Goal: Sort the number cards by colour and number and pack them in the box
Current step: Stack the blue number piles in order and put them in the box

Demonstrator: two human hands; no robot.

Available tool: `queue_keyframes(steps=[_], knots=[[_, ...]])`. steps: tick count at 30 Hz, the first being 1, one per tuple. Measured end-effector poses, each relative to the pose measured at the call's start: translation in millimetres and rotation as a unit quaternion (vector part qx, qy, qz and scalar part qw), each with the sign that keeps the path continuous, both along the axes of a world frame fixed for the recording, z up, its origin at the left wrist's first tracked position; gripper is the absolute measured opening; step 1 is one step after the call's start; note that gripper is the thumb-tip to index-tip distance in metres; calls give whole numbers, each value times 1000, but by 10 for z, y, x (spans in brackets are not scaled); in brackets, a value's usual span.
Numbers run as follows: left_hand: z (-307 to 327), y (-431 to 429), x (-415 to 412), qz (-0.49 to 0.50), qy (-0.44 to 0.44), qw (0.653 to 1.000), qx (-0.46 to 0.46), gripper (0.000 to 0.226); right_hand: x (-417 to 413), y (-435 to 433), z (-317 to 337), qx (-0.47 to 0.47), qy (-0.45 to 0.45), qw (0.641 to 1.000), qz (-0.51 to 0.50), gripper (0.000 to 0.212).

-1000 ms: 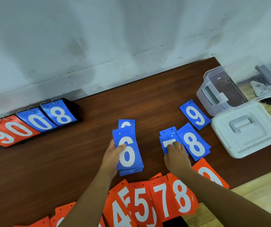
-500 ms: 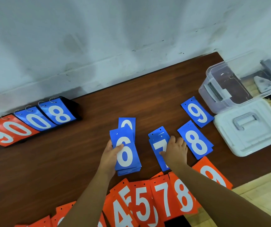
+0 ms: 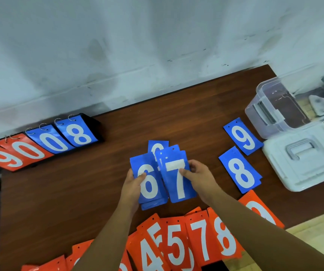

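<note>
holding the blue 6 pile (image 3: 149, 190), the left hand (image 3: 131, 186) curls round it. the right hand (image 3: 202, 178) pinches the blue 7 cards (image 3: 178, 184), partly over that pile. the box (image 3: 255, 118) sits far right of both hands.

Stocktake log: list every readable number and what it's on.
"9", "0": red scoreboard flaps
"0", "8": blue scoreboard flaps
"6": blue card stack, left hand
"7": held blue card, right hand
"8": nearer loose blue card
"9": farther loose blue card
"4", "5", "7", "8": orange cards
Others covered, unreadable.
</note>
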State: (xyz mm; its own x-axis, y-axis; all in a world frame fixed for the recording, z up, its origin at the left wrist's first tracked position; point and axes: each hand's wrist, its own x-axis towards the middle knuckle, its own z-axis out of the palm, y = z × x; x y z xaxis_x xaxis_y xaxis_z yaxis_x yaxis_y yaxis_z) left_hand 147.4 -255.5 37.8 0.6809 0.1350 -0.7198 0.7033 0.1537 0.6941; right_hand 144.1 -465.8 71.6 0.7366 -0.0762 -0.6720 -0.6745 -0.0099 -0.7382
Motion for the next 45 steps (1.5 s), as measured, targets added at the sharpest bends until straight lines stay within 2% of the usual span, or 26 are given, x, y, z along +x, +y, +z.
queue_keyframes(steps=[5, 8, 12, 14, 18, 21, 25, 28, 30, 32, 33, 37, 39, 41, 43, 45], knots=[[92, -111, 15, -25, -11, 999, -41, 24, -9, 336, -73, -142, -16, 984, 108, 23], [118, -237, 41, -61, -18, 998, -28, 26, -31, 467, -89, -218, -31, 965, 142, 34], [127, -406, 102, -116, -50, 991, 48, 36, -48, 446, 28, -141, -17, 979, 145, 40], [119, -448, 148, -97, -38, 994, 41, 36, -38, 241, 38, -166, -24, 975, 149, 42], [107, -558, 224, -67, 31, 997, -10, 55, -52, -497, -80, -355, -8, 931, 86, 38], [48, -662, 250, -69, 28, 997, -3, 57, -129, -1042, -258, -469, 21, 881, 66, 42], [17, -765, 263, -68, 36, 997, 16, 64, -176, -1337, -402, -540, 97, 827, 122, 66], [6, -790, 267, -69, 49, 996, 31, 66, -96, -1341, -406, -549, 125, 810, 161, 78], [1, -792, 258, -66, 51, 996, 36, 63, -49, -1310, -392, -540, 145, 812, 167, 75], [2, -780, 241, -64, 53, 996, 39, 61, -28, -1286, -400, -526, 102, 829, 160, 55], [13, -768, 232, -59, 53, 996, 41, 57, -21, -1280, -394, -501, 63, 850, 148, 43], [22, -668, 191, -45, 32, 997, 51, 49, 82, -1163, -166, -304, -32, 952, 25, 19], [28, -619, 183, -52, 10, 996, 70, 40, 143, -980, 53, -181, -27, 982, -38, 10], [58, -587, 178, -53, -9, 996, 69, 27, 183, -732, 189, -84, -12, 995, -50, 4], [104, -564, 175, -40, -17, 999, 23, 22, 193, -441, 197, -83, -13, 996, -15, 9], [139, -528, 159, -31, -16, 999, -36, 26, 176, -140, 108, -146, -19, 988, 42, 17]])
